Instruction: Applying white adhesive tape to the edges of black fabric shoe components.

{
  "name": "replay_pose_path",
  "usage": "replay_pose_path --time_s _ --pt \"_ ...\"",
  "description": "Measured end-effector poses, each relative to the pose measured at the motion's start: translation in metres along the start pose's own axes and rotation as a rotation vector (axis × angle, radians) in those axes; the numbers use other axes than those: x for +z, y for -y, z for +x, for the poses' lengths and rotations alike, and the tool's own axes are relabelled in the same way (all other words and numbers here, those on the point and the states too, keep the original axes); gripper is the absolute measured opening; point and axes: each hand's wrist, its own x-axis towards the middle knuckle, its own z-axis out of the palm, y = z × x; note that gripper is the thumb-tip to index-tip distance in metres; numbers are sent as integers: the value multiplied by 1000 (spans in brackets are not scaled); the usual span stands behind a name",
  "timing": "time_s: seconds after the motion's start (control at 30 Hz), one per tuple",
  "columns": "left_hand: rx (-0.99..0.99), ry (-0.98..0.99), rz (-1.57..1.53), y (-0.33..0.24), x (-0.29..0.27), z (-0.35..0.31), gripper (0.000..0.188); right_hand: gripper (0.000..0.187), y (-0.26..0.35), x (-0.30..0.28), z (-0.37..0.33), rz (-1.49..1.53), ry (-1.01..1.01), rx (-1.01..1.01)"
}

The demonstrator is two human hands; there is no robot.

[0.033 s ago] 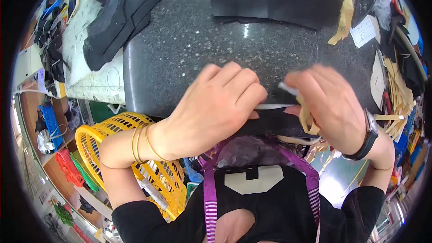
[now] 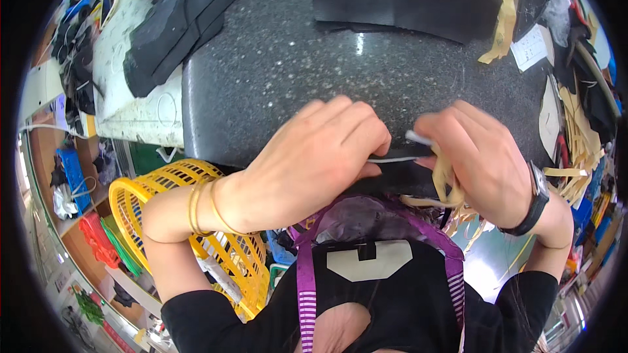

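Narrow white strip (image 2: pixel 398 159) of pliable-looking material sits at centre, stretched almost straight in the gap between the two hands, near the close edge of the table. Just below it, dark soft-looking black material (image 2: pixel 396 175); whether strip and black piece are joined, cannot tell. Left hand (image 2: pixel 333 144): fingers curled, thumb tip underneath, narrow pinch on one end of the strip. Right hand (image 2: pixel 468 153): also a narrow pinch, thumb and forefinger close together at the other end; exact fingertip contact partly hidden. Short white tip (image 2: pixel 417 136) pokes out past the right forefinger, perhaps the same strip, not certain. Pale tan ribbon loop (image 2: pixel 444 180) hangs at the right palm, apparently tucked there so the fingertips are free. The two-ended grip likely keeps the strip taut and its line easy to follow; working close to the body probably gives a clear view. Beyond the hands, the dark grey speckled tabletop (image 2: pixel 288 78) with a rounded corner. On its far side, a broad smooth black sheet (image 2: pixel 405 0), with a long tan strip (image 2: pixel 500 23) at its right edge and a white paper slip (image 2: pixel 528 49) beside that. Far left, overlapping curved black cut pieces (image 2: pixel 173 39), perhaps fanned for easy picking. Below left, behind the forearm, a yellow plastic lattice basket (image 2: pixel 120 199), seemingly placed within reach. Right margin: a tangle of tan strips (image 2: pixel 575 121).
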Motion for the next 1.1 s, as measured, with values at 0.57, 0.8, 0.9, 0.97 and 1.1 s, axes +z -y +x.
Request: replay_pose_path --time_s 0.57,0.8,0.9,0.97,1.1 --pt "-593 843 -1220 6 -17 -22 74 31 38 0 -14 -93 -114 -190" --pt "-819 704 -1687 -5 -18 -23 63 32 42 -3 -9 -147 -106 -244" --pt "-661 978 -1375 9 -15 -21 43 31 41 -4 -6 -149 -94 -247" --pt "-636 847 -1247 9 -19 -19 38 31 40 -9 -6 -77 22 -194" --pt "-453 570 -786 3 -34 -7 34 36 24 -5 -7 369 189 87"
